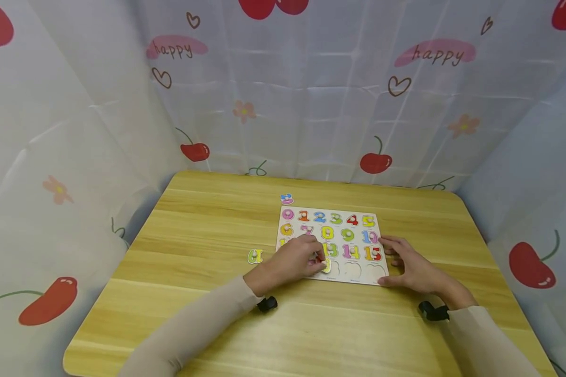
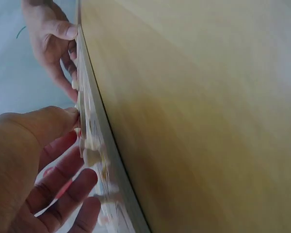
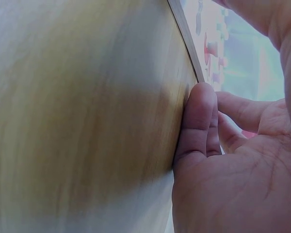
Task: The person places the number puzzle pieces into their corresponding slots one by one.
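Observation:
A number puzzle board (image 1: 338,274) lies on the table, with rows of colourful knobbed number pieces in it. My left hand (image 1: 298,259) is over the board's front part, pinching a yellow number piece (image 1: 327,266) at the bottom row. In the left wrist view, the left thumb (image 2: 53,121) is close against the board's face; the other fingers are loosely bent. My right hand (image 1: 417,269) rests along the board's right edge, thumb at the near corner and fingers farther up. The right wrist view shows the right thumb (image 3: 200,109) against the board's side.
A loose blue and pink number piece (image 1: 286,199) lies behind the board's far left corner. Left of the board is a green and yellow number piece (image 1: 255,256). Empty recesses (image 1: 352,270) show in the bottom row. Cherry-print curtains (image 1: 283,131) surround the wooden table (image 1: 207,225).

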Action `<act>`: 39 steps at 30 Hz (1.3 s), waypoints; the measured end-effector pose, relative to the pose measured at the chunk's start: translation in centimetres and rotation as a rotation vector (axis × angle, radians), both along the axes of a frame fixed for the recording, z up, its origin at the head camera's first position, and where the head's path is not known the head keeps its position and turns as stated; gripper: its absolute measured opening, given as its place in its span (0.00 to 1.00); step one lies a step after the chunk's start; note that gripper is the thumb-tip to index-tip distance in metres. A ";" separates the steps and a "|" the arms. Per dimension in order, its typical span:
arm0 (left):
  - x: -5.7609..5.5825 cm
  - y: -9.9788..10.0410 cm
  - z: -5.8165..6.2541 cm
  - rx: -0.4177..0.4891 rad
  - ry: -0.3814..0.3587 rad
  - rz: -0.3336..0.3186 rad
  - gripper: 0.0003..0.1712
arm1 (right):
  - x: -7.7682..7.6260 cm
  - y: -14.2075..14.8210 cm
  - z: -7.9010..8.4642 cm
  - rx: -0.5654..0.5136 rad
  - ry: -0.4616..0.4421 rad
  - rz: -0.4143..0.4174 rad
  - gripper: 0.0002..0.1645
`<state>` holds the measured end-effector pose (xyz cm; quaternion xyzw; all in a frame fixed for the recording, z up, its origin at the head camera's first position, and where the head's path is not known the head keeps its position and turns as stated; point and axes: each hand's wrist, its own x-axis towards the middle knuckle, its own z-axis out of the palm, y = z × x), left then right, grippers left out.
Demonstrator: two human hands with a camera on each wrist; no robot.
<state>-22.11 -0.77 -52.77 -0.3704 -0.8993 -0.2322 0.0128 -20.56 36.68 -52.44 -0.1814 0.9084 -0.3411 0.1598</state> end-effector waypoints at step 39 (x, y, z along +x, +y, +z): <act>0.8 -0.9 0.6 0.009 0.060 0.088 0.13 | 0.0 0.2 -0.1 -0.021 -0.012 -0.008 0.70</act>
